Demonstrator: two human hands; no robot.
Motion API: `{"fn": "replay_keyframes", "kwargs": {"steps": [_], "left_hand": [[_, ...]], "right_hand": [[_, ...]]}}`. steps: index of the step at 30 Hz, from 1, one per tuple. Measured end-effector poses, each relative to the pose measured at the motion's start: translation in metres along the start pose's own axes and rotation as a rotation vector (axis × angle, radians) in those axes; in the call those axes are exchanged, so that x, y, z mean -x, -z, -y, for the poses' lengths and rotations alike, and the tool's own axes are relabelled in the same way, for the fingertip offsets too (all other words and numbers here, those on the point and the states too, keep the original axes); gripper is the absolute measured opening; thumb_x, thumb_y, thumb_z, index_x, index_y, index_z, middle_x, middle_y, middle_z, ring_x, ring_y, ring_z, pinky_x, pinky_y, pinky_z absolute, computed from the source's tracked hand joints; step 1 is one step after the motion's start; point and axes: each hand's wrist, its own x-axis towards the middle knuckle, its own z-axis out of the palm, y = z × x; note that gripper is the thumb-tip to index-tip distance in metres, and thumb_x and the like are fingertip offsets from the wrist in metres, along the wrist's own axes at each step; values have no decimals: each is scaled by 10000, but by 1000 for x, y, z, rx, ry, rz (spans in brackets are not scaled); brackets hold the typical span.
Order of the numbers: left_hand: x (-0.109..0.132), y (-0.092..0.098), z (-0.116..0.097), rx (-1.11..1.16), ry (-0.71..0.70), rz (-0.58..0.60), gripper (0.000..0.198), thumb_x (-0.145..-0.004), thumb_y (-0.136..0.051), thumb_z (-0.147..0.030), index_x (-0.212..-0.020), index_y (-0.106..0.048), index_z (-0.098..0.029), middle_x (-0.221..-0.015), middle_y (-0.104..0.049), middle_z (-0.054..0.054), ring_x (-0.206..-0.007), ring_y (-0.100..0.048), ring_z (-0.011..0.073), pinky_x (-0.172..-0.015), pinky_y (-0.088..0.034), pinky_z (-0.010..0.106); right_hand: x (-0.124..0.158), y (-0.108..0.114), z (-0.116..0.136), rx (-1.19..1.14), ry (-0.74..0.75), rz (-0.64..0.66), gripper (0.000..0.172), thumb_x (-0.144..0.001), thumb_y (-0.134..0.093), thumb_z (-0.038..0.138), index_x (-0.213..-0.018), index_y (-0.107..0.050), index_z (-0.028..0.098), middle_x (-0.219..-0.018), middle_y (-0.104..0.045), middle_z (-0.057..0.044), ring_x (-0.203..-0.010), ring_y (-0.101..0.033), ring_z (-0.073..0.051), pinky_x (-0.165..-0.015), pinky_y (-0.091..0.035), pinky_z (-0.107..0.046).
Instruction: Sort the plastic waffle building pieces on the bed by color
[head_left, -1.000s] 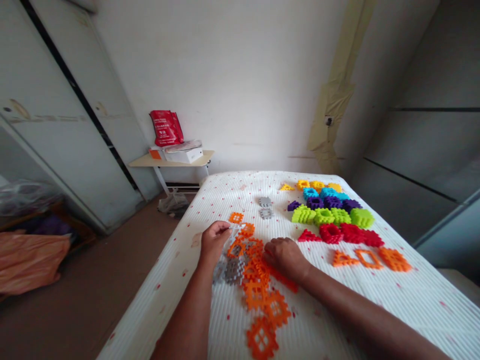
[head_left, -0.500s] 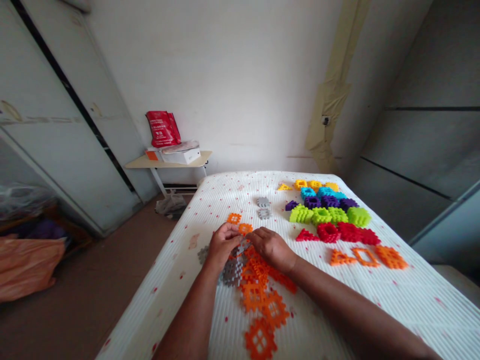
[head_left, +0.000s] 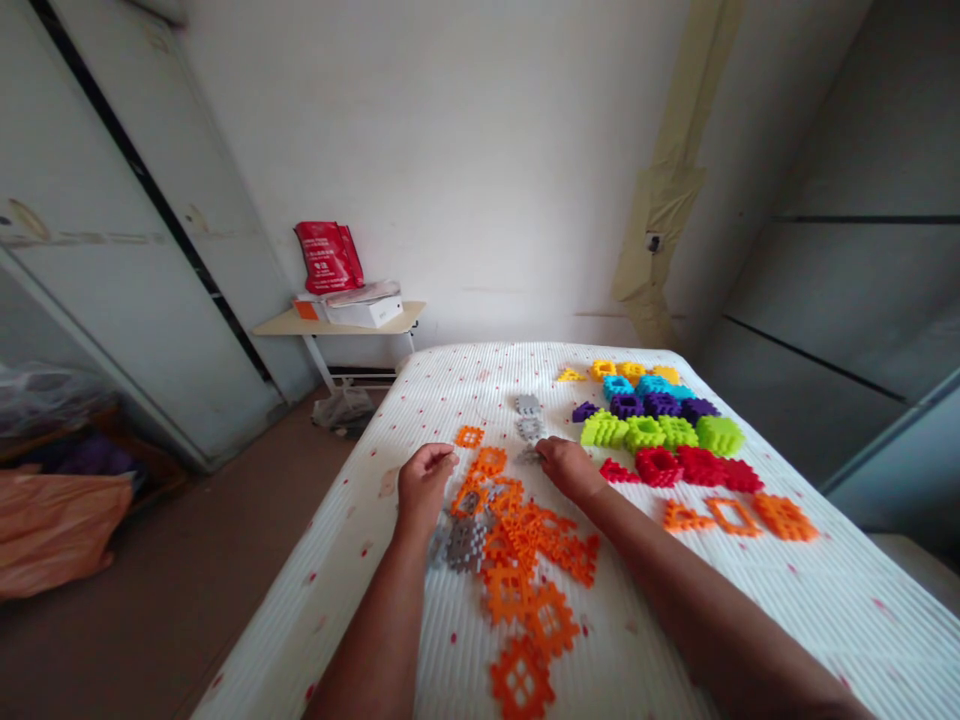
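My right hand [head_left: 571, 468] pinches a grey interlocking block piece [head_left: 529, 456] close to the bed, just in front of two grey pieces, the nearer of them a grey window piece [head_left: 530, 428]. My left hand [head_left: 426, 482] is held with its fingertips pressed together at the left of the pile; whatever may be in them is hidden. Between my forearms lies a loose pile of orange block pieces [head_left: 517, 540], mixed with grey block pieces [head_left: 466, 543] on its left side. An orange window piece [head_left: 469, 437] lies apart, beyond my left hand.
Colour rows stand on the right of the bed [head_left: 360, 600]: yellow pieces [head_left: 631, 371], blue pieces [head_left: 652, 384], purple pieces [head_left: 660, 403], green pieces [head_left: 643, 432], red pieces [head_left: 660, 466] and orange pieces [head_left: 731, 514]. A small table [head_left: 277, 324] with a red bag [head_left: 328, 258] stands back left.
My hands have parted above the pile. My right hand has moved slightly right and away from me with a grey piece; my left hand has drawn back to the left.
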Motion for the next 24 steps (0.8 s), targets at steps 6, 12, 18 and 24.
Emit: {"fn": "replay_keyframes", "kwargs": {"steps": [6, 12, 18, 24], "left_hand": [[0, 2, -1, -88, -43, 9, 238, -630, -605, -343, -765, -634, -150, -608, -596, -12, -576, -542, 118, -563, -429, 220], [0, 5, -2, -196, -91, 54, 130, -619, -605, -287, -665, -648, -172, -591, -606, -17, -607, -553, 136, -624, -439, 241], [4, 1, 4, -401, -187, 288, 146, -636, -574, -194, -711, -698, -187, -737, -687, 30, -724, -603, 173, -718, -455, 280], [5, -3, 7, -423, -170, 353, 192, -620, -570, -117, -729, -710, -191, -735, -698, 40, -712, -607, 173, -716, -451, 281]], "right_hand": [[3, -1, 4, 21, -28, 16, 272, -832, -404, 78, -959, -640, 127, -959, -654, -117, -842, -621, -171, -731, -435, -239], [6, 0, 5, 1, -13, -11, 242, -822, -433, 95, -909, -655, 137, -954, -644, -95, -802, -619, -148, -717, -438, -224], [15, -2, 28, -192, 177, -133, 213, -857, -474, 181, -978, -649, 182, -976, -645, -61, -881, -608, -140, -768, -428, -212], [13, -5, 58, -259, 295, -10, 194, -840, -526, 225, -979, -659, 199, -963, -670, -58, -895, -615, -155, -744, -425, -212]]}}
